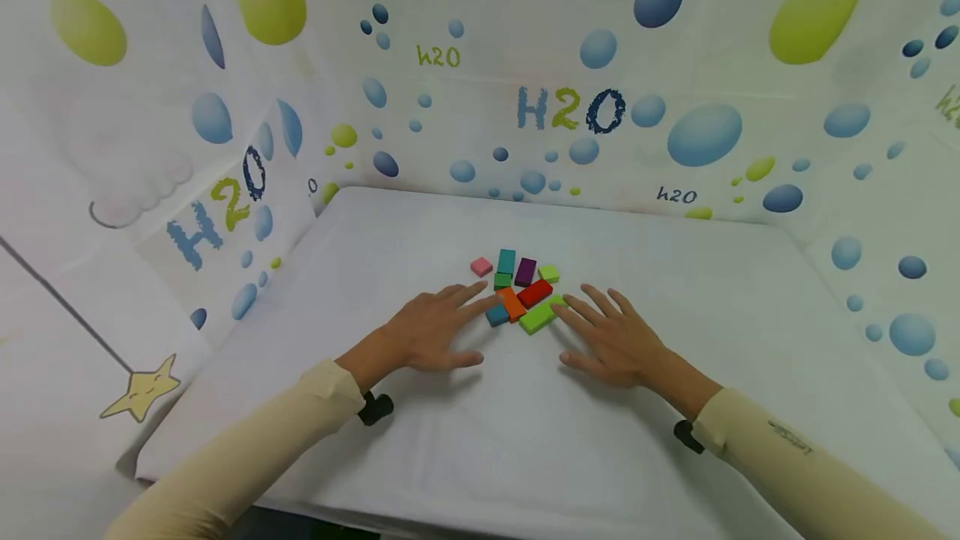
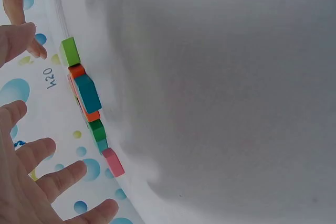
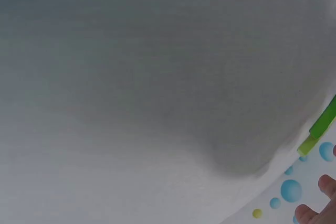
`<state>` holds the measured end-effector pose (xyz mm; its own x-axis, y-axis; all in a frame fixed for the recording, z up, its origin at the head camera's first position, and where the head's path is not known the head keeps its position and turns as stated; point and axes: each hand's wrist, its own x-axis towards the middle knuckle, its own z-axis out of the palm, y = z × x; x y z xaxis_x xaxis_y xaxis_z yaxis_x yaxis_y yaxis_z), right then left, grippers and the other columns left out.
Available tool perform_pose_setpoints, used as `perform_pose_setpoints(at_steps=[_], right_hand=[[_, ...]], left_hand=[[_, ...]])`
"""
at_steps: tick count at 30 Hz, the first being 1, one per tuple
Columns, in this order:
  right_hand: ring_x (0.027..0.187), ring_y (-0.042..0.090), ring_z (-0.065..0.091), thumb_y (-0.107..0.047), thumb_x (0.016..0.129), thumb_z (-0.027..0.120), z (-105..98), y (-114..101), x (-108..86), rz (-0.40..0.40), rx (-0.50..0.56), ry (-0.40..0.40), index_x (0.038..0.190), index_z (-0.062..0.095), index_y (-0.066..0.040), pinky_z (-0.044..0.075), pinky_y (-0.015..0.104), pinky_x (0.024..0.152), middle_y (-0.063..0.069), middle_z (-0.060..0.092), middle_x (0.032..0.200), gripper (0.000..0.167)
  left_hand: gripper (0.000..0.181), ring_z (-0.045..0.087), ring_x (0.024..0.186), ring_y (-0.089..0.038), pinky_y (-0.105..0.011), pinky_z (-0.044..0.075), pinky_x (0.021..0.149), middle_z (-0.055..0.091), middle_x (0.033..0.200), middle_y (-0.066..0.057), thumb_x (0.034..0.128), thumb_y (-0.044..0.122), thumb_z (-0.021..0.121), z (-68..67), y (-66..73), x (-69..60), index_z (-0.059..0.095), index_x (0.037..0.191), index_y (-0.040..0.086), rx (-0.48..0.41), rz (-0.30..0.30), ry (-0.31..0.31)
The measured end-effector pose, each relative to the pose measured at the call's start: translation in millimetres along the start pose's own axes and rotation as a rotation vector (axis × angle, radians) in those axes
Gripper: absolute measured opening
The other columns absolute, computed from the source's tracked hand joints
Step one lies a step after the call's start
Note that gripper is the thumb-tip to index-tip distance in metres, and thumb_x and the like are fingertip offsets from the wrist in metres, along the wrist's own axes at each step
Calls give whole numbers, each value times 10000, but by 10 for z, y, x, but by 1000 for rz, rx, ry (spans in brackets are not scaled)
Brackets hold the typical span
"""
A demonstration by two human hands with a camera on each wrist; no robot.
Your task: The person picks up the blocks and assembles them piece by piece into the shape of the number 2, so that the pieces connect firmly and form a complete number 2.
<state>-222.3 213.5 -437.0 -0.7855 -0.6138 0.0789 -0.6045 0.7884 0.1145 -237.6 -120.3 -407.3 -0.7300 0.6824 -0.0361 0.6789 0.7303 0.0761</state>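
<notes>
Several coloured blocks lie close together at mid-table in the head view: a pink block [image 1: 482, 267], a teal one [image 1: 506, 262], a green one [image 1: 502, 281], a purple one [image 1: 526, 272], a red one [image 1: 535, 294], an orange one [image 1: 512, 304], a blue one [image 1: 497, 315] and a long light green one [image 1: 542, 315]. The left hand [image 1: 435, 329] is spread at their left, its fingertips over or beside the blue and orange blocks. At their right the right hand [image 1: 615, 340] has spread fingers, one tip at the long block's end; contact is unclear. Neither hand grips anything.
A smaller light green block [image 1: 549, 273] lies at the back right of the group. White cloth covers the table [image 1: 480, 457]. Behind it and at both sides hangs a patterned curtain [image 1: 480, 73]. The table's front edge runs along the bottom of the head view.
</notes>
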Motion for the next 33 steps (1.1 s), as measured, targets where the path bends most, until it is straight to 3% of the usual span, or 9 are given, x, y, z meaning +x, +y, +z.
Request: perform_pose_setpoints(at_steps=[8,16,33], right_hand=[[1493,377,269,-635,970,477,-12,-11,146,16,-21,0,1601,333,-221,268,642,1163,81,391,1607,769],[1459,388,312,-596,985,490,-14,29,231,54,41,-2,1585,357,-176,305,642,1140,101,414,1586,744],[1425,387,344,-514,1017,478,-53,22,627,175,102,-64,1547,434,-168,346,616,1122,131,428,1563,634]], left_hand=[[879,340,1471,-309,-588,436,1068,238,1677,-37,903,651,581,-6,-6,115,206,1629,327,-41,-96,-23],[887,336,1471,-311,-607,409,1085,285,1658,-54,903,642,587,13,-7,150,228,1629,281,-68,-165,-40],[865,330,1475,-311,-600,394,1101,289,1658,-45,907,637,565,28,-13,334,245,1626,276,-88,-196,-52]])
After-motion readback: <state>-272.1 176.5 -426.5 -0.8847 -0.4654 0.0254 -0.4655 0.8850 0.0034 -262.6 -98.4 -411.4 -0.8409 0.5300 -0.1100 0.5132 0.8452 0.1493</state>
